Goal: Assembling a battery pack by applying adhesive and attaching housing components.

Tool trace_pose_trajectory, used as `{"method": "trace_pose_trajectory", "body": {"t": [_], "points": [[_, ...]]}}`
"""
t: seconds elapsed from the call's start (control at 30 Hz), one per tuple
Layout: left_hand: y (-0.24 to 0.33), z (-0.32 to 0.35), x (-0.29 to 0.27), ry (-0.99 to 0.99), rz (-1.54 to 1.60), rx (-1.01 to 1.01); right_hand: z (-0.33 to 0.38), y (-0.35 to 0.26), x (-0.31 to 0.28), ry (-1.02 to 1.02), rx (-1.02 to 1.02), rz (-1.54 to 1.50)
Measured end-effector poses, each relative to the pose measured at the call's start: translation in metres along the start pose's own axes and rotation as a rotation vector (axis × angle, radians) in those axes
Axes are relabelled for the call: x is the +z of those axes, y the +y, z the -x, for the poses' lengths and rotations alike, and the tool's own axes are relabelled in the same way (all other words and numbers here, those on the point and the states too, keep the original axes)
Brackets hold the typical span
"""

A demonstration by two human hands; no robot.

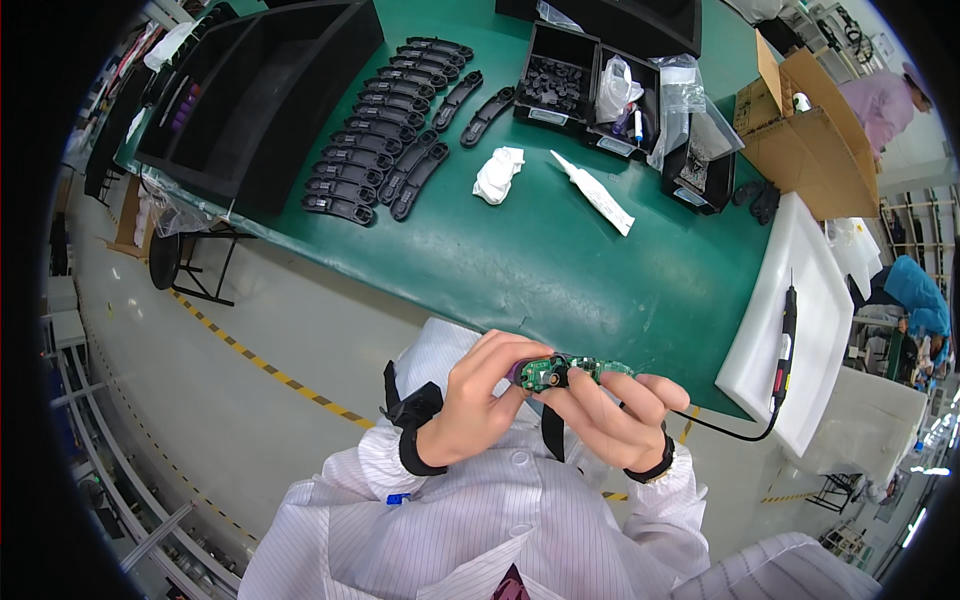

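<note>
Close to my body, just off the near edge of the green table, I hold a small green circuit board assembly [540, 376] with a purple end. My left hand [487, 392] pinches that purple end between thumb and fingers. At the other end my right hand [612, 408] grips the board, its fingers curled over it and partly hiding it. Black bands circle both wrists. On the table beyond lie a crumpled white cloth [498, 176] and a white squeeze tube [596, 194] with a pointed nozzle.
Rows of black curved housings [365, 140] cover the table's far left, beside a black divided tray [250, 100]. Black bins [553, 80] of small parts stand at the back. On the right are a cardboard box [810, 130] and a white foam tray [745, 340] bearing a corded electric screwdriver [788, 335].
</note>
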State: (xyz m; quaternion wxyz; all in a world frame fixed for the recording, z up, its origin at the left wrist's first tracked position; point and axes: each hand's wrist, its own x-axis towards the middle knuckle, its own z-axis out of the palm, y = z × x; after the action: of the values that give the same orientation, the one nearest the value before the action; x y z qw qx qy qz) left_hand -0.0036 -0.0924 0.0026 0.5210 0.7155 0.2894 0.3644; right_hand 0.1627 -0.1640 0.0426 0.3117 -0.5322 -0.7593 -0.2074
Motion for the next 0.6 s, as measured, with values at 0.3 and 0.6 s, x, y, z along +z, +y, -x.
{"method": "trace_pose_trajectory", "body": {"t": [0.3,0.6], "points": [[0.010,0.003,0.012,0.052,0.070,-0.172,0.026,-0.007,0.013,-0.019,0.075,0.113],[0.005,0.002,0.003,0.020,-0.046,-0.166,-0.009,0.015,-0.001,-0.136,-0.007,-0.215]]}}
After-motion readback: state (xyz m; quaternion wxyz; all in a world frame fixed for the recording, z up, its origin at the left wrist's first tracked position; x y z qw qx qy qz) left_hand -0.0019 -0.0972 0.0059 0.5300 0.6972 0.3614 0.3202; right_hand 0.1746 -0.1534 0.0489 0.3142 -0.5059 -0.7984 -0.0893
